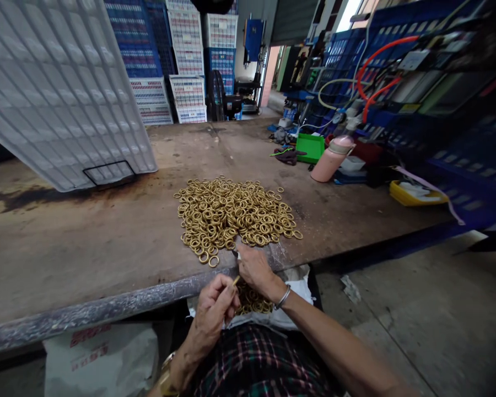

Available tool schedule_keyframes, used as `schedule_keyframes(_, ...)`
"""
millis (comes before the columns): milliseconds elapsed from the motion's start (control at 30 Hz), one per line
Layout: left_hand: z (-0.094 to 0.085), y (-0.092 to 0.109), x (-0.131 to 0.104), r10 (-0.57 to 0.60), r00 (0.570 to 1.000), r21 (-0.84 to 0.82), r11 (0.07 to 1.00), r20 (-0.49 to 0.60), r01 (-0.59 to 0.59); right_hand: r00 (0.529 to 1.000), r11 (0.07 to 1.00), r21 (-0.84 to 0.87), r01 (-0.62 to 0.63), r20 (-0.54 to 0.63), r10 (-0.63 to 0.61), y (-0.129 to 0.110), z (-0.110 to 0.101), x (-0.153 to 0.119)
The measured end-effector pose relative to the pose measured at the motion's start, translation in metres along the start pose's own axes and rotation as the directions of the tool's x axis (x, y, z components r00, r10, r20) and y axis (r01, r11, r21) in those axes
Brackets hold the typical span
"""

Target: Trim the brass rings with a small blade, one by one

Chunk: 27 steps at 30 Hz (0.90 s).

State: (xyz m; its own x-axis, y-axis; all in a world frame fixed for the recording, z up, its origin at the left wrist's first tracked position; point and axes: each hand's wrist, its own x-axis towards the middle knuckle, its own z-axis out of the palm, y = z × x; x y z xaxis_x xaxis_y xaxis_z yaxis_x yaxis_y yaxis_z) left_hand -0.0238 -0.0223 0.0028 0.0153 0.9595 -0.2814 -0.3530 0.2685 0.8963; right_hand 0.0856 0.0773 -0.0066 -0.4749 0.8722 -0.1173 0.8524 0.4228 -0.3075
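At the near edge of the workbench (119, 248), my left hand (215, 302) pinches a brass ring (235, 280), seen nearly edge-on between thumb and fingers. Just beyond it, my right hand (256, 270) is closed, and a small dark tip (235, 253) pokes out by its fingers; the rest of that item is hidden. The right fingertips are close to the front of a loose pile of brass rings (235, 212) on the bench. Below both hands, more brass rings (254, 304) lie on a white sack (301, 288) over my lap.
A translucent ribbed plastic crate (66, 94) stands at the left. To the right are a pink bottle (333, 160), a green tray (310, 148) and a yellow dish (417, 194). A printed white bag (103, 358) sits under the bench. Stacked crates (186, 55) fill the back.
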Motion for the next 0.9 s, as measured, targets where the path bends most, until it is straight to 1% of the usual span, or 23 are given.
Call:
schedule_keyframes(67,0.000,-0.002,0.002,-0.035,0.999,-0.114,0.993,-0.005,0.035,0.998,0.999,0.012,-0.048,-0.046,0.048,0.000,0.000,0.008)
schedule_keyframes(133,-0.001,-0.004,0.006,-0.064,0.998,-0.187,0.981,-0.030,0.057,0.992,0.996,0.023,-0.090,-0.082,0.091,-0.002,0.001,0.015)
schedule_keyframes(233,-0.005,-0.006,0.011,-0.108,0.993,-0.285,0.954,-0.051,0.089,0.988,0.994,-0.004,-0.113,-0.106,0.112,-0.007,0.002,0.022)
schedule_keyframes(333,-0.010,-0.003,0.015,-0.186,0.981,-0.429,0.892,-0.057,0.144,0.990,0.993,-0.048,-0.108,-0.094,0.103,-0.008,0.001,0.026)
schedule_keyframes(467,-0.016,0.002,0.018,-0.246,0.969,-0.560,0.806,-0.023,0.191,0.992,0.992,-0.061,-0.113,-0.070,0.109,-0.005,-0.003,0.027)
schedule_keyframes(533,-0.019,0.003,0.020,-0.261,0.965,-0.590,0.784,-0.033,0.192,0.993,0.993,-0.049,-0.110,-0.052,0.108,-0.003,-0.004,0.027)
schedule_keyframes(600,-0.022,0.003,0.020,-0.247,0.968,-0.588,0.791,-0.052,0.171,0.994,0.995,-0.017,-0.096,-0.047,0.095,-0.001,-0.004,0.025)
schedule_keyframes(700,-0.023,0.001,0.020,-0.198,0.978,-0.574,0.809,-0.060,0.129,0.995,0.999,0.023,-0.038,-0.090,0.040,0.000,-0.002,0.020)
schedule_keyframes(767,-0.022,0.000,0.019,-0.188,0.981,-0.577,0.807,-0.054,0.123,0.993,1.000,0.017,-0.009,-0.116,0.011,0.000,0.000,0.017)
schedule_keyframes(900,-0.019,-0.002,0.021,-0.194,0.979,-0.557,0.821,-0.063,0.127,0.992,1.000,-0.009,-0.002,-0.126,0.001,-0.002,0.002,0.015)
